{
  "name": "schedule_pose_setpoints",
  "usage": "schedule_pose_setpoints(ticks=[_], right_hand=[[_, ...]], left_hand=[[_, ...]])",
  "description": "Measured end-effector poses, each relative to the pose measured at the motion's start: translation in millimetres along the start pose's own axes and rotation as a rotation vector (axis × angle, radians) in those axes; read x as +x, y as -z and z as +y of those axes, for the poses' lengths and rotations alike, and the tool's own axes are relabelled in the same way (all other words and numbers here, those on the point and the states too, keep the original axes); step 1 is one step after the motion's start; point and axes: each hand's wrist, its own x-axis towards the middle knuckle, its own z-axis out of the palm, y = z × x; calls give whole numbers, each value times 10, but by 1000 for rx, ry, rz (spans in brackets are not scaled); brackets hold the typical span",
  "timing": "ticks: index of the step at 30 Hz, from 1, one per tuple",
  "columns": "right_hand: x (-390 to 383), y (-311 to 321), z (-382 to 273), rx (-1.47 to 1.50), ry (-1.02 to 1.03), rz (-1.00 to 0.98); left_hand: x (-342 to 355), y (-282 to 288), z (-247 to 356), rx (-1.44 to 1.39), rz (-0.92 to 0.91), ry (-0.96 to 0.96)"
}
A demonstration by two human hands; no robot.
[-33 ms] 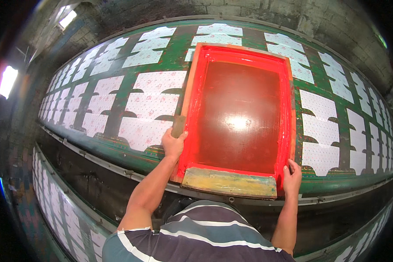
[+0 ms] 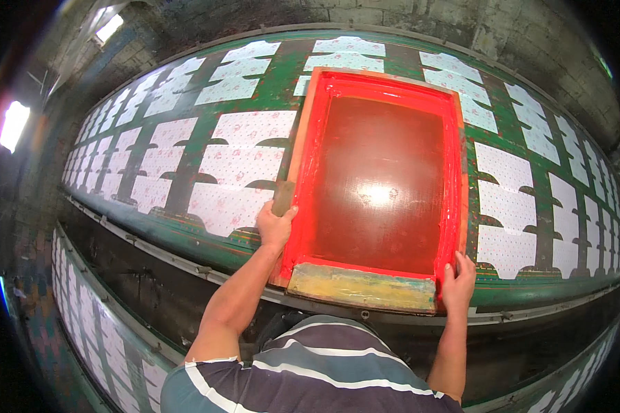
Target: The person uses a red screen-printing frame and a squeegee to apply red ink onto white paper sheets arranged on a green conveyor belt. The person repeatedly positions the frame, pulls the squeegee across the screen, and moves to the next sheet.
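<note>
A screen-printing frame point(image 2: 310, 165) with red inner sides and a brownish-red mesh point(image 2: 382, 155) lies in front of me over the long green table point(image 2: 244, 155). My left hand point(image 2: 275, 226) is closed round its near left side, at a small brown block point(image 2: 283, 198). The thumb lies on top of the rim; the fingertips are hidden. At the near right corner my right hand point(image 2: 458, 281) grips the outer edge, thumb on top and fingers round the side. A board stained yellow and green point(image 2: 362, 286) spans the frame's near end.
White printed fabric pieces point(image 2: 251, 151) lie in rows left of the frame, and more fabric pieces point(image 2: 505, 206) lie to its right. A rail point(image 2: 207, 275) runs along the table's near edge. Another table with fabric pieces point(image 2: 93, 330) stands at the lower left. A block wall point(image 2: 523, 41) rises behind.
My right hand has shifted slightly left, closer against the frame's edge. The left hand and the frame look the same.
</note>
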Motion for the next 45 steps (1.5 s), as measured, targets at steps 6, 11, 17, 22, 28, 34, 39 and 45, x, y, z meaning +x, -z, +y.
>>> schedule_pose_setpoints(ticks=[6,11,17,22,28,34,39,45], right_hand=[[-613,141,-830,130,775,-537],[-692,27,-1169,-70,867,-443],[-678,-289,-1547,-92,819,-225],[-558,-376,-1769,-296,697,-413],[-826,-281,-1744,-317,674,-440],[-1046,-511,-1674,-244,739,-220],[-680,-728,-1676,-292,810,-142],[396,-1151,-1796,-269,844,-56]], left_hand=[[45,-85,74,59,34,-48],[78,-141,-20,96,27,51],[99,-138,-9,130,43,12],[103,-139,-30,19,2,-43],[131,-195,-145,-37,53,-161],[110,-158,-114,-71,14,-145],[108,-149,-112,-85,0,-131],[97,-136,-161,-63,8,-171]])
